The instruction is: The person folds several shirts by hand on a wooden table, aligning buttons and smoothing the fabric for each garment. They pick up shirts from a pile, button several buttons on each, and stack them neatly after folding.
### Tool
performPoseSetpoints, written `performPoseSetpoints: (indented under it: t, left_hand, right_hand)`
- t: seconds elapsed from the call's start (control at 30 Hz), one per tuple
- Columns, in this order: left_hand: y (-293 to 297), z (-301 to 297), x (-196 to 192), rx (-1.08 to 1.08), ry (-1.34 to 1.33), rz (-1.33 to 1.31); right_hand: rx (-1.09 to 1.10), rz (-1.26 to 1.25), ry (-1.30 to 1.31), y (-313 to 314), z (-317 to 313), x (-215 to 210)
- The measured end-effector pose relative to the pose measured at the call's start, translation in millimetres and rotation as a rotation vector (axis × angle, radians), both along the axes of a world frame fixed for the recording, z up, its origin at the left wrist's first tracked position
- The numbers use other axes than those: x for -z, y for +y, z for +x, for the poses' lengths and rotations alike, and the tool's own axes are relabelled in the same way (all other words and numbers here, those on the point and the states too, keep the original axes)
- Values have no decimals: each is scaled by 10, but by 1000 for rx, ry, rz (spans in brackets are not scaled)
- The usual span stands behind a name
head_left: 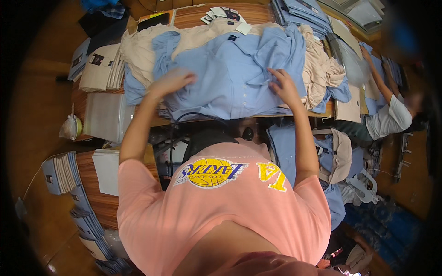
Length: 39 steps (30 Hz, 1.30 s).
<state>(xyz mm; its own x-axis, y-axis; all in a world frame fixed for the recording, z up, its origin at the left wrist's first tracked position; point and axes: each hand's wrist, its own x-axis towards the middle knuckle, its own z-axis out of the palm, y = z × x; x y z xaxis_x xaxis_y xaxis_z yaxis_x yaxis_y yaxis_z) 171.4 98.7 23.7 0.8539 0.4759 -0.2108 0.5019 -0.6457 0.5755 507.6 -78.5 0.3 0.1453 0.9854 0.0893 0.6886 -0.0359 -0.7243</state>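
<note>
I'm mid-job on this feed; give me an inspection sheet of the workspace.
Surface: wood-grain table, mostly covered.
Job's things: blue shirt, spread out and rumpled, over cream garments.
Clutter: folded cream garments and clear plastic at left; cards at the far side.
Hands: left hand blurred, over the shirt, contact unclear; right hand at the shirt, fingers spread.
Cables: dark curved line near the table's front, cable or frame, cannot tell.
Surroundings: person in white top at right.

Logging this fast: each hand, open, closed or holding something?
Left hand: blurred, over the blue shirt; grip can't be told.
Right hand: open, fingers apart, at the same shirt.
</note>
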Motion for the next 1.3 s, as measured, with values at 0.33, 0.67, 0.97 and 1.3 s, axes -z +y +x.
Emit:
performPoseSetpoints:
  t: [0.33,0.67,0.97,1.3]
  left_hand:
    - [71,1232,371,-104,-372,52]
    - [96,1213,273,67,-360,-79]
    - [169,1654,-146,424,-22,14]
    - [487,1415,-1818,-2,-586,205]
  right_hand:
    - [-94,190,3,693,-169,-52]
    - [185,12,334,296,-632,330]
    - [117,-78,617,261,-688,538]
    - [-24,582,403,1295,-82,-1386]
